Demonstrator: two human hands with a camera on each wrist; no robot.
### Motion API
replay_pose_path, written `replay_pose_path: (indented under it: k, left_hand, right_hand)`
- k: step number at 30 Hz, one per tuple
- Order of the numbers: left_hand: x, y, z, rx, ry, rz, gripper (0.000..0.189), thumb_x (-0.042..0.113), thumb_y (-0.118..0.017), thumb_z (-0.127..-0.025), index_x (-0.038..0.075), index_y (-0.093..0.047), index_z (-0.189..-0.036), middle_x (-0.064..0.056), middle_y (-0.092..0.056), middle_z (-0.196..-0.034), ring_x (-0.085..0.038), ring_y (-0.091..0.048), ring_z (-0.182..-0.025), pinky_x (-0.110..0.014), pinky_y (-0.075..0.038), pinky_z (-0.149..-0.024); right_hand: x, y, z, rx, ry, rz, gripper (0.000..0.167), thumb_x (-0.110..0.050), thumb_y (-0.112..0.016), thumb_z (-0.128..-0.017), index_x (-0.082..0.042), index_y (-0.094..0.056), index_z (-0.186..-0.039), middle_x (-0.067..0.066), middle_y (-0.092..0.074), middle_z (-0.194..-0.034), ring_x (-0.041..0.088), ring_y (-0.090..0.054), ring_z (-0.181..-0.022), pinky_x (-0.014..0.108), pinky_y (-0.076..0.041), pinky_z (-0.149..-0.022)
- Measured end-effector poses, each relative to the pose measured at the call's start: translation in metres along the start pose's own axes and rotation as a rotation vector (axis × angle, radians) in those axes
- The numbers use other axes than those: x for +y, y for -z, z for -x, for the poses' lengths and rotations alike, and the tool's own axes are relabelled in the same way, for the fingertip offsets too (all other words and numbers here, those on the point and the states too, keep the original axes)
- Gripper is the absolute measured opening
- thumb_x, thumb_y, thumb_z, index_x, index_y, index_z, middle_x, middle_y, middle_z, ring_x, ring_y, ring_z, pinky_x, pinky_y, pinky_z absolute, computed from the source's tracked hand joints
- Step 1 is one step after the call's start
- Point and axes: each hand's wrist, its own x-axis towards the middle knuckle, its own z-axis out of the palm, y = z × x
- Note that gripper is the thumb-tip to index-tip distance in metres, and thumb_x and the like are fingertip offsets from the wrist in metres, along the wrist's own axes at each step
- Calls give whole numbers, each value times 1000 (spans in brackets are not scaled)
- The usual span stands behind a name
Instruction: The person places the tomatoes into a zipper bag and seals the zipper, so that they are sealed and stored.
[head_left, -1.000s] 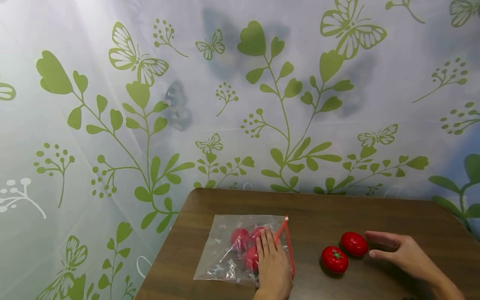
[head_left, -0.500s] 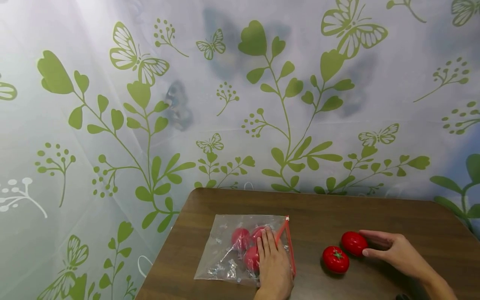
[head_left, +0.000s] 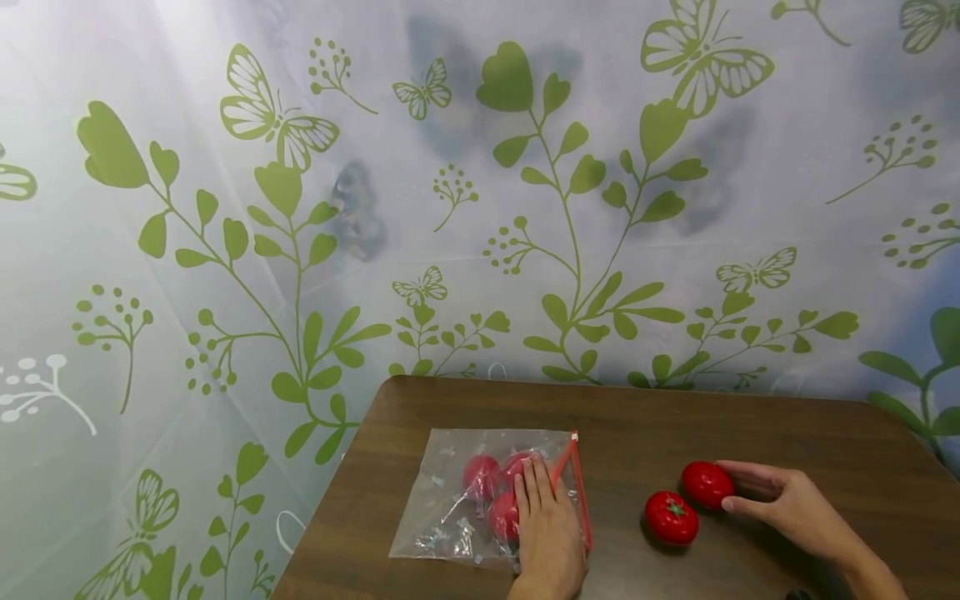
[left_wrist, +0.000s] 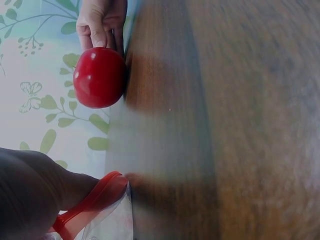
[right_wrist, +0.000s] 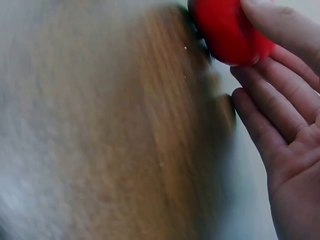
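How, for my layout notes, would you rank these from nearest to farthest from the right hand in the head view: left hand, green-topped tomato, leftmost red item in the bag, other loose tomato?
1. Other loose tomato: touched by the right hand.
2. Green-topped tomato: left of the other one.
3. Left hand: on the bag.
4. Leftmost red item: inside the bag, farther left.

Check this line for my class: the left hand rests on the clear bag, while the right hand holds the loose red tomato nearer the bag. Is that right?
Not quite: the tomato is the wrong one. The left hand rests on the clear bag, but the head view shows the right hand holding the loose red tomato farther from the bag.
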Motion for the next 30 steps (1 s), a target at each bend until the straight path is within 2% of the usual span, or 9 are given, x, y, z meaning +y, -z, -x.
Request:
replay_pose_path:
  k: [9, 15, 25, 30]
  left_hand:
    - [1, 3, -1, -35, 8, 11, 111, 44, -105, -59, 4, -59, -151, -26, -42, -170, -43, -42, -160, -56, -33, -132]
    - [2, 5, 0, -50, 5, 19, 111, 43, -104, -59, 3, -58, -152, -24, -42, -170, -43, -41, -161, -56, -32, -132]
    - [0, 4, 2, -3, -10, 16, 109, 43, -105, -59, 2, -60, -149, -28, -43, -169, -44, -43, -159, -57, -35, -130]
    - [1, 3, 2, -6, -6, 14, 116, 43, -105, -58, 0, -56, -154, -27, -43, -169, -43, -43, -159, -56, -35, -131]
  right_hand:
    - [-1, -2, 5, 57, -36, 34, 68, -38, -85, -97, -2, -64, -150, 27, -68, -146, -18, -63, -104, 18, -61, -81]
    - [-6, -1, 18, 115, -82, 30, 73, -45, -86, -95, -4, -64, -151, 25, -70, -144, -21, -61, -102, 20, -62, -78]
    - [-31, -4, 31, 186, -94, 23, 72, -44, -85, -96, -2, -64, -150, 25, -71, -142, -21, -60, -100, 19, -61, -76]
    - [-48, -10, 36, 173, -97, -4, 71, -40, -87, -94, -3, -65, -150, 25, -70, -144, -21, -60, -102, 19, -62, -78]
